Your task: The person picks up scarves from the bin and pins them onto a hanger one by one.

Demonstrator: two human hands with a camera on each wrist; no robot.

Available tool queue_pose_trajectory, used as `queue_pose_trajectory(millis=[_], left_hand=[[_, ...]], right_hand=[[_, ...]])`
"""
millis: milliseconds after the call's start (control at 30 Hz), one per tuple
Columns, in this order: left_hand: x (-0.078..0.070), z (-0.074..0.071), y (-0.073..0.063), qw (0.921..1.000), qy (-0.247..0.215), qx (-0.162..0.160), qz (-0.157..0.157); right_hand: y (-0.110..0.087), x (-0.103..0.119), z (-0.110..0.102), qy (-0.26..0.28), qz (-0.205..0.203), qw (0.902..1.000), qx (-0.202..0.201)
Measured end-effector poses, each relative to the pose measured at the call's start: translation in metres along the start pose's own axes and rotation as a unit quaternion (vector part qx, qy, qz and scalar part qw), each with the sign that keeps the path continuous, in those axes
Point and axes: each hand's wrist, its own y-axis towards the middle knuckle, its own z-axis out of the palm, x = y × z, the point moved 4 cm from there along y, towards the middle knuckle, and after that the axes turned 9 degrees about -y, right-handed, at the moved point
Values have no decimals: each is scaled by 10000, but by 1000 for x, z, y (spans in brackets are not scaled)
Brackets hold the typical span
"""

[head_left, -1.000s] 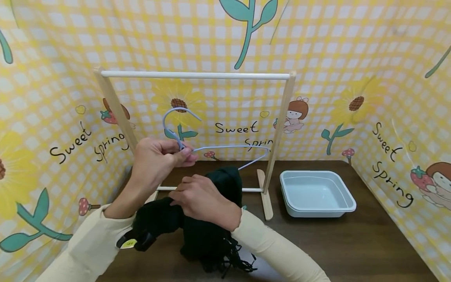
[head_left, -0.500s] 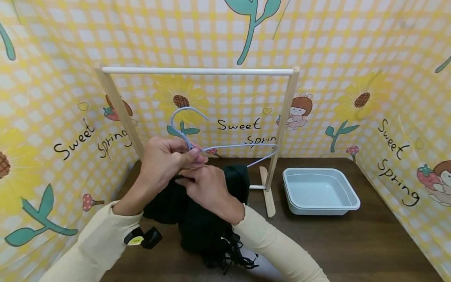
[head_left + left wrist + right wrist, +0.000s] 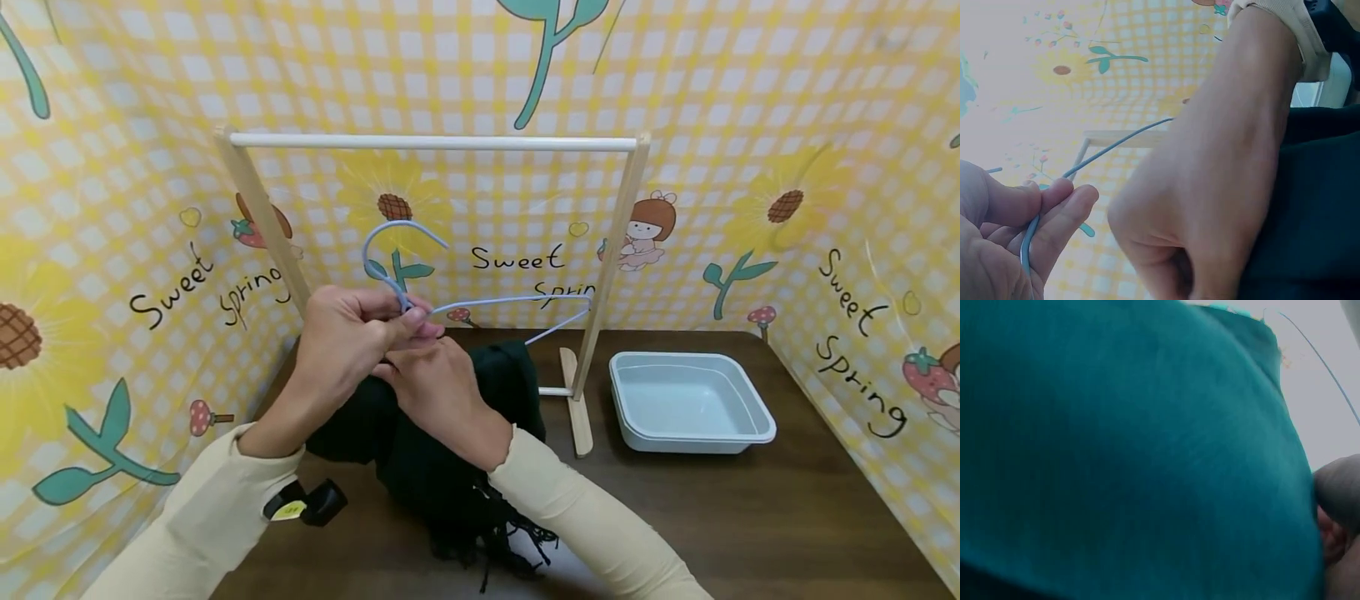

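Observation:
Near the middle of the head view my left hand [image 3: 347,337] pinches a thin light-blue wire hanger [image 3: 517,299] at the base of its hook, which points up. The left wrist view shows the hanger wire [image 3: 1107,150] between thumb and fingers. Just below, my right hand [image 3: 447,400] grips the upper part of a dark green fringed scarf [image 3: 420,475], knuckles close to the left fingers. The hanger's lower wire disappears behind the bunched cloth, and the fringe hangs down under the right wrist. Teal-looking scarf cloth [image 3: 1147,437] fills most of the right wrist view.
A small rack with wooden posts and a white top rod [image 3: 435,142] stands behind the hands. Right of it sits a pale-blue plastic basin [image 3: 690,404] on the dark wooden table [image 3: 750,517]. Yellow checked cloth [image 3: 750,67] surrounds the table.
My right hand has risen with the scarf cloth toward the left hand, which keeps its pinch on the hanger. The hanger's right end tilts up slightly. The head view has shifted a little.

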Motion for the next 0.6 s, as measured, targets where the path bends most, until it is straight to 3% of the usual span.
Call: queue_pose_trajectory(millis=[67,167,367,467,600], left_hand=[[1,-1,1,9995,293,-58,52],[2,-2,3,9991,395,-135,58],[2,-5,7,9996,112,-143,233],[2,-4,8,9992,143,-121,363],[5,-2,8,9986,272,-91,446]], right_hand=[[-1,-3,1,-158,-298,9994,90],[-8,-12,-4,-92,-608,9981,-90],[-31,-30,-18,-274,-1579,9850,-637],[-38,-33,-17,-342,-1914,9796,-502],[-41,-34,-14,-65,-1885,9818,-212]])
